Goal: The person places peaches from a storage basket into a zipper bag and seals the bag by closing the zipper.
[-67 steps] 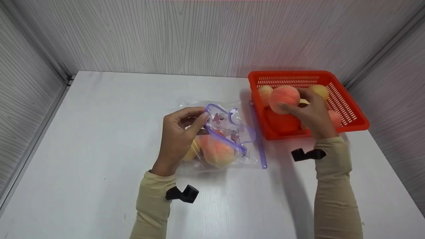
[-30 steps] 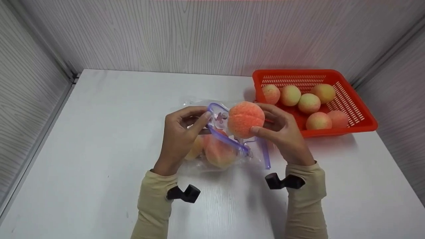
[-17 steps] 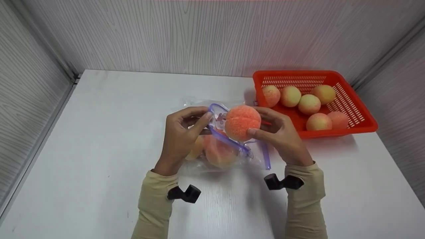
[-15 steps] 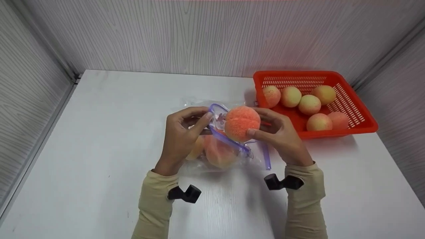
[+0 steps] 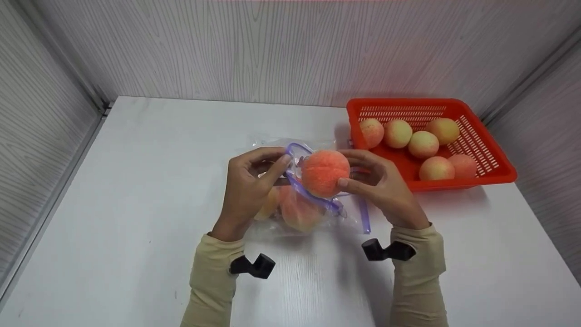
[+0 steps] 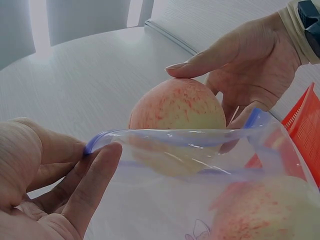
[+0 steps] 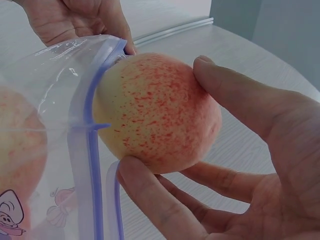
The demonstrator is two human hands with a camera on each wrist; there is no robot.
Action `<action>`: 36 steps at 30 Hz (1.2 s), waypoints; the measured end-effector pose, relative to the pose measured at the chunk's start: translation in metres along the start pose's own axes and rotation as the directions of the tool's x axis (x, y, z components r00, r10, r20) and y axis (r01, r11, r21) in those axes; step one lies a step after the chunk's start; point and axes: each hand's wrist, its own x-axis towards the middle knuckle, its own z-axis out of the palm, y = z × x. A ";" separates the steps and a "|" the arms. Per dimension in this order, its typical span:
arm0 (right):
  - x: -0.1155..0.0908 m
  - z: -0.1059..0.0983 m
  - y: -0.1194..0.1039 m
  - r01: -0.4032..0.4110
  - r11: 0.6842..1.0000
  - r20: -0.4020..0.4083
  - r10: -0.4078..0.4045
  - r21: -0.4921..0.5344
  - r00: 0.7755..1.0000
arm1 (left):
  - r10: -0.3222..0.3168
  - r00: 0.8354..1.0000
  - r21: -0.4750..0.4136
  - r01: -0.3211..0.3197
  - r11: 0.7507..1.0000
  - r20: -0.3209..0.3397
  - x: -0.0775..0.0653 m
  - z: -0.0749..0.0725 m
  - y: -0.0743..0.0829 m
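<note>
I record the left grip (image 5: 247, 188) pinching the purple edge (image 7: 96, 190) of a clear bag (image 5: 352, 221) printed with a cartoon figure (image 7: 10, 215); the right grip (image 5: 386, 186) pinches a peach (image 5: 325, 174) at the bag's mouth. Beyond, a red basket (image 5: 492, 176) holds six peaches (image 5: 423, 144).

Grey wood-grained walls (image 5: 281, 50) stand around a white table (image 5: 136, 181).

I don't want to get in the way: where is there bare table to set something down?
The white tabletop is bare left of the left hand, between the tan fabric sleeves, and right of the right sleeve, before the red rectangular plastic basket. Crowded: around the clear purple-edged plastic bag, where the right hand holds a round reddish peach.
</note>
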 end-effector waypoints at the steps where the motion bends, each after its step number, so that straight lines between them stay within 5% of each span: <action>1: 0.000 0.000 0.000 -0.006 1.000 0.000 0.006 0.005 1.000 | 0.007 1.000 0.010 -0.007 1.000 -0.002 0.000 0.000 0.000; 7: -0.001 0.001 -0.002 -0.023 0.998 0.002 0.023 0.057 1.000 | 0.033 0.999 0.084 -0.033 0.996 -0.003 0.001 0.001 -0.001; 13: -0.003 -0.004 0.000 0.026 0.995 -0.088 -0.017 0.101 0.996 | 0.004 1.000 0.006 -0.004 1.000 -0.013 0.000 -0.002 0.000; 17: -0.003 -0.006 0.001 0.066 0.997 -0.204 -0.055 0.045 0.977 | 0.000 1.000 -0.012 0.000 1.000 -0.014 0.000 -0.003 0.001; 21: -0.001 -0.007 0.004 0.086 0.988 -0.291 -0.120 -0.128 0.949 | 0.004 1.000 -0.005 -0.004 1.000 -0.012 0.000 -0.004 0.000; 24: 0.001 -0.007 0.006 0.042 0.938 -0.315 -0.158 -0.345 0.936 | 0.001 1.000 -0.009 -0.002 1.000 -0.015 0.000 -0.004 0.000; 26: 0.003 -0.005 0.007 -0.022 0.881 -0.292 -0.133 -0.473 0.947 | 0.001 1.000 -0.013 -0.002 1.000 -0.018 0.001 -0.004 0.000; 31: 0.004 0.000 0.011 -0.156 0.753 -0.152 0.075 -0.640 0.986 | 0.005 1.000 -0.020 -0.006 1.000 -0.021 0.000 -0.005 0.000; 33: 0.005 0.001 0.013 -0.179 0.743 -0.108 0.144 -0.645 0.984 | 0.010 1.000 -0.014 -0.010 1.000 -0.020 0.000 -0.006 0.000; 36: 0.007 0.000 0.018 -0.191 0.776 -0.082 0.178 -0.601 0.981 | 0.016 1.000 -0.001 -0.016 1.000 -0.018 0.001 -0.007 -0.001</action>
